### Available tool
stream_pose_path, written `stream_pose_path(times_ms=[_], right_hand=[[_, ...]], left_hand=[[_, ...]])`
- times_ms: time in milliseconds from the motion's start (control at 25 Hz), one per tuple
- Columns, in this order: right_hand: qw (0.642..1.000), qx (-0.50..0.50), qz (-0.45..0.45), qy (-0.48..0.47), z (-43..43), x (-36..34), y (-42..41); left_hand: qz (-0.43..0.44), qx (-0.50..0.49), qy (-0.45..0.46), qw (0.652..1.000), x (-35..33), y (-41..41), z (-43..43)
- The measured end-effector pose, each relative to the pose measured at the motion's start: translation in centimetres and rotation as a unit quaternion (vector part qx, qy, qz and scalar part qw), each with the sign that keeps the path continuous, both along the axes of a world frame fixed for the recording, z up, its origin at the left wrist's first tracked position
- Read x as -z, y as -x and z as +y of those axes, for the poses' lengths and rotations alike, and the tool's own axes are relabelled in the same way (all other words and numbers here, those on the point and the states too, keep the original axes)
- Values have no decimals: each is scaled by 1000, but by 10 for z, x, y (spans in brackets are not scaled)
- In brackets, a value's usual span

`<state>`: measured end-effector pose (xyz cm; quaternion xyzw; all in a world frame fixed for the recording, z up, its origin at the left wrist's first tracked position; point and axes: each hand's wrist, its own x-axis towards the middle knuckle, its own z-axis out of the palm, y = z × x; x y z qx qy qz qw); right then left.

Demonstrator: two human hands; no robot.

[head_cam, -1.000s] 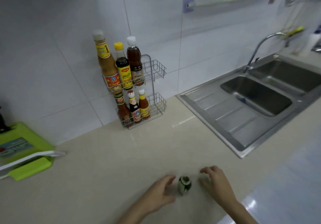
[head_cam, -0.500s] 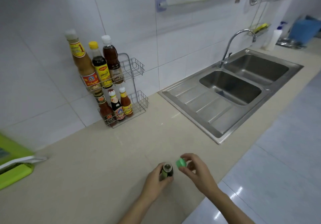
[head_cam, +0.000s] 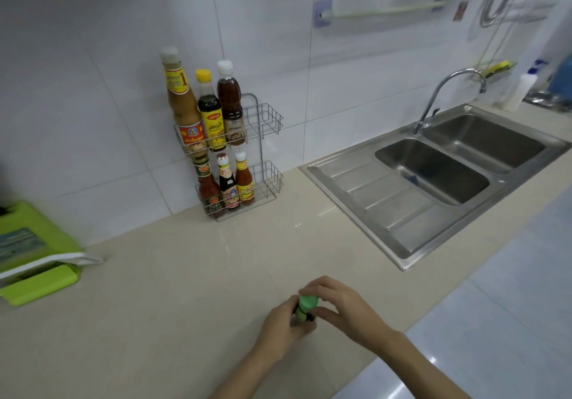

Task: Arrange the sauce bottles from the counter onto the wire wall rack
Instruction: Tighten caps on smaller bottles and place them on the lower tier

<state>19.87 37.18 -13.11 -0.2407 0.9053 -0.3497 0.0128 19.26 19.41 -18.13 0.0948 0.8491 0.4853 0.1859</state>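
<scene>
My right grip [head_cam: 340, 309] has brought the green cap [head_cam: 308, 301] back onto the small bottle [head_cam: 301, 316], pinching it. My left grip [head_cam: 283, 326] wraps the bottle over the bench [head_cam: 185, 290].

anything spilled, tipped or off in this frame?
Nothing stands out. Six bottles stand upright in the wire rack, three per shelf. No spill shows on the counter. The left hand holds a small bottle; the right hand holds its green cap.

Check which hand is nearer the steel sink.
Right. The right hand sits on the green cap of the small dark bottle, on the stainless steel sink's side. The left hand grips the bottle from the far side.
</scene>
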Motion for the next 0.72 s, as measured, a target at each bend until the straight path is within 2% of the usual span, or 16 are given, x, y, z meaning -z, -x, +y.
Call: stream_pose_path(times_ms=[120, 280, 360, 480, 720], right_hand=[[998, -38, 11, -41, 2, -2, 2], [994, 52, 41, -91, -10, 0, 1], [995, 60, 28, -81, -14, 0, 0], [999, 5, 23, -43, -14, 0, -4], [994, -88, 3, -71, -6, -9, 13]], left_hand=[[4, 10, 10, 1000, 1, -2, -3], [23, 7, 12, 1000, 2, -4, -4], [32, 3, 13, 999, 3, -5, -5], [38, -3, 23, 999, 4, -5, -7], [21, 6, 35, 999, 1, -1, -10]])
